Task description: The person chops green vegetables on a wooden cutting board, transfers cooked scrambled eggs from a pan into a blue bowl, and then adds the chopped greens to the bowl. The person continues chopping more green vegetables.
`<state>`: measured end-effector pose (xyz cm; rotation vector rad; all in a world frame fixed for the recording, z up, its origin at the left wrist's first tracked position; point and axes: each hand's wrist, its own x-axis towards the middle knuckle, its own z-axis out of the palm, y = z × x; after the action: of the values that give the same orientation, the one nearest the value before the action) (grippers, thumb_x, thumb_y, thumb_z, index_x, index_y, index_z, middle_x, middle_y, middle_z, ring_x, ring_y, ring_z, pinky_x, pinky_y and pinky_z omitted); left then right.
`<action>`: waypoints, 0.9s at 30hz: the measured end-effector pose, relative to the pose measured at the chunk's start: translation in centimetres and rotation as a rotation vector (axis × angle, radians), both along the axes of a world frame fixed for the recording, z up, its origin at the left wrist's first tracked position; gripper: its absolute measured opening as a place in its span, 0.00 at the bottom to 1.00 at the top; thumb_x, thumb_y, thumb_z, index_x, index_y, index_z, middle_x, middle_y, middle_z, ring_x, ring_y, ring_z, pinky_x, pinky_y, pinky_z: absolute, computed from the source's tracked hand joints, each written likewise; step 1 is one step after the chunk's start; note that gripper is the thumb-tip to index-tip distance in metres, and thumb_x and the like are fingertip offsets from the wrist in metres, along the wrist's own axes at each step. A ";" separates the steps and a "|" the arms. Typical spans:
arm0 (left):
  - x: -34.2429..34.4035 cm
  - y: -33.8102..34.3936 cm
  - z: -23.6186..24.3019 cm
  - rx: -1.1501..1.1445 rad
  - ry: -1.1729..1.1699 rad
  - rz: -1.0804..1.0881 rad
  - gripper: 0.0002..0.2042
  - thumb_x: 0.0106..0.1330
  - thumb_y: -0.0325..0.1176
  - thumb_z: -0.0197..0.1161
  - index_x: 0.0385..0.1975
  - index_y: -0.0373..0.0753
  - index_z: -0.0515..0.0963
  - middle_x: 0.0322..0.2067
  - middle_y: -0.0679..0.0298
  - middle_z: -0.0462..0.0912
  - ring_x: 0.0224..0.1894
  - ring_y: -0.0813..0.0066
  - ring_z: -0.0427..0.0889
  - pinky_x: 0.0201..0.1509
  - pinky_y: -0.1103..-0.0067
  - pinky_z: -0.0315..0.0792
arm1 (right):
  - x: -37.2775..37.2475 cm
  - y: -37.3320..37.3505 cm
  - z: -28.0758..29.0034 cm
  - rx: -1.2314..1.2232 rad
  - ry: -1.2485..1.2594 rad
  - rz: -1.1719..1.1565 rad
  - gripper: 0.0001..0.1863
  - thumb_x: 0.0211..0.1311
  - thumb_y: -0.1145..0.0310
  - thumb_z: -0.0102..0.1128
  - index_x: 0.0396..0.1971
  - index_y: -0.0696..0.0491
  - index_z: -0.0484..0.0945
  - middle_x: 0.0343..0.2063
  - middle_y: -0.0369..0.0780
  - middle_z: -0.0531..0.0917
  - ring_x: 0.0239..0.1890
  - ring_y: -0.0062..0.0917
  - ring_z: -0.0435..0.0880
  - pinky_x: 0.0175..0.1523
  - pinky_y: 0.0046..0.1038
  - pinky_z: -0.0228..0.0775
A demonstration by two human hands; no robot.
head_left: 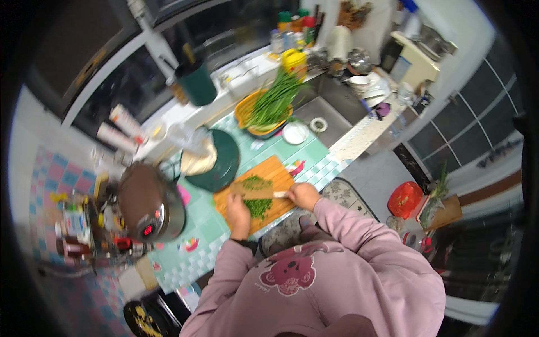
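Note:
A cleaver [252, 191] with a wide blade and a pale handle lies across chopped greens [258, 209] on a wooden cutting board [272, 167]. My right hand [305, 197] is closed round its handle. At the other end of the blade is my left hand [238, 212], its fingers bent against the blade's tip. Cut green bits sit on both sides of the blade, partly hidden by it. Behind the board, a yellow basket [243, 110] holds a bunch of long green stalks [275, 104].
Left of the board is a round dark green tray [227, 154] with pale dough-like stuff [199, 162] and a plastic bag. A brown cooker [147, 196] stands farther left. A white dish [295, 132] lies near the sink [328, 115]. Bottles line the back sill.

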<state>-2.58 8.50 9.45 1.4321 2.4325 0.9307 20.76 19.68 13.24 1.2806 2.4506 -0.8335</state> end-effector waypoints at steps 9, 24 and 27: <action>4.5 1.4 3.5 -0.014 0.287 0.013 0.26 0.48 0.24 0.68 0.52 0.42 0.77 0.71 0.53 0.49 0.70 0.51 0.54 0.68 0.57 0.50 | 7.4 -0.8 1.7 0.246 0.363 -0.142 0.38 0.51 0.63 0.67 0.64 0.42 0.63 0.64 0.49 0.64 0.62 0.45 0.67 0.62 0.46 0.59; 26.7 15.4 4.7 0.164 0.383 -0.249 0.19 0.52 0.25 0.64 0.47 0.39 0.79 0.68 0.48 0.56 0.67 0.49 0.58 0.66 0.58 0.52 | 37.7 6.3 2.7 0.261 0.583 -0.722 0.23 0.56 0.65 0.63 0.53 0.52 0.74 0.52 0.45 0.76 0.55 0.40 0.74 0.60 0.39 0.64; 30.0 17.2 4.5 0.102 0.376 -0.305 0.20 0.50 0.26 0.65 0.46 0.40 0.79 0.67 0.47 0.57 0.67 0.49 0.58 0.67 0.59 0.53 | 43.0 5.5 2.0 0.257 0.529 -0.822 0.22 0.56 0.66 0.63 0.51 0.53 0.74 0.51 0.45 0.77 0.53 0.39 0.76 0.58 0.38 0.67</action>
<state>27.43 25.66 13.95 2.1078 2.3259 0.7821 63.76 25.19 15.20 2.5245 2.4142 -1.1799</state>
